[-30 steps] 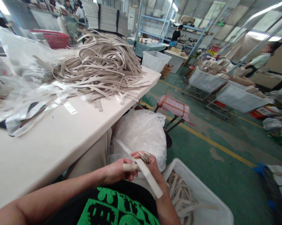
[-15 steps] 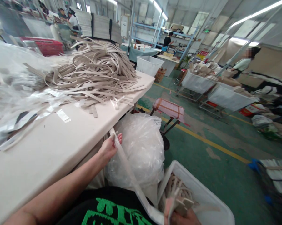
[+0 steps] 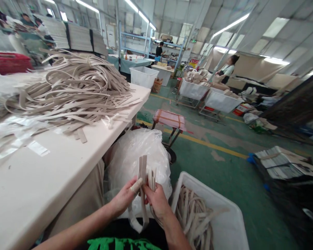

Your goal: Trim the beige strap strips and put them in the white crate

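In front of my body, my left hand [image 3: 127, 195] pinches the end part of a flat beige strap [image 3: 142, 166], its ends upright above the fingers. A pale wrap covers a finger or thumb of that hand. Close beside it, my right hand [image 3: 158, 200] is closed round a small bunch of similar straps [image 3: 151, 178] and also touches the strap at the left. A loop of strap [image 3: 138, 225] hangs below both hands. Behind them bulges a large clear plastic bag [image 3: 138, 149]. More straps [image 3: 190, 211] lie in a white bin [image 3: 225, 205] at my right.
A large heap of beige straps [image 3: 86, 86] lies on the pale table [image 3: 55, 166] at my left, with plastic wrapping [image 3: 13, 128] beside it. A pink-topped stool [image 3: 169, 119] stands on the green floor beyond the bag. Bundled flat stacks [image 3: 284, 161] lie farther right. People work in the background.
My left hand has moved from the table edge to meet my right hand, which has risen from beside the bin. The stretched strap now hangs in a loop. The view has turned right.
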`<state>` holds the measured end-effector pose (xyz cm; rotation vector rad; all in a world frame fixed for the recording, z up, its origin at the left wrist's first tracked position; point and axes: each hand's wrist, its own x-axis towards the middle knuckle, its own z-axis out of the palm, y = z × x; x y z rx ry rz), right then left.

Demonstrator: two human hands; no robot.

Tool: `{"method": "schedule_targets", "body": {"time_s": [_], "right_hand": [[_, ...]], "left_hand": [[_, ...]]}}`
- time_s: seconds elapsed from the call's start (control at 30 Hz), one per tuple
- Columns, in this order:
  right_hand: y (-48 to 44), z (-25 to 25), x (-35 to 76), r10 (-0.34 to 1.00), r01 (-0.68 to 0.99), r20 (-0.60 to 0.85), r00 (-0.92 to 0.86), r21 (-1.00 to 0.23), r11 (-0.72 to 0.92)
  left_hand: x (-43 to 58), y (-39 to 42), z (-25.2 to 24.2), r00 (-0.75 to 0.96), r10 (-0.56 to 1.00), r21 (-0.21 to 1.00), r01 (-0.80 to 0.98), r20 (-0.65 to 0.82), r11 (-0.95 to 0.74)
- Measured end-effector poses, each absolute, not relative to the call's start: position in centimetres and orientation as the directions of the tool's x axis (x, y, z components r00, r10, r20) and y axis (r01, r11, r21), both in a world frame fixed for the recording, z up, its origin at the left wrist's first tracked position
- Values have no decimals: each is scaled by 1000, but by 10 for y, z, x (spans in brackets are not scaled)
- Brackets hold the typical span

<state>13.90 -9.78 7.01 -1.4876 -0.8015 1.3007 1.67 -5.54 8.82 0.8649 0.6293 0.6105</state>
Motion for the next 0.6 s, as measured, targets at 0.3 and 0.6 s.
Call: {"method": "schedule_targets", "body": {"time_s": [0.3, 0.6], "right_hand": [[-110, 89, 166, 913, -20, -162, 374, -986, -167], [-157, 134, 171, 929, 148, -116, 351, -973, -177]], "left_hand": [[6, -30, 92, 642, 765, 992, 117, -46, -39], [12, -52, 72, 833, 544, 912, 297, -101, -284]]}}
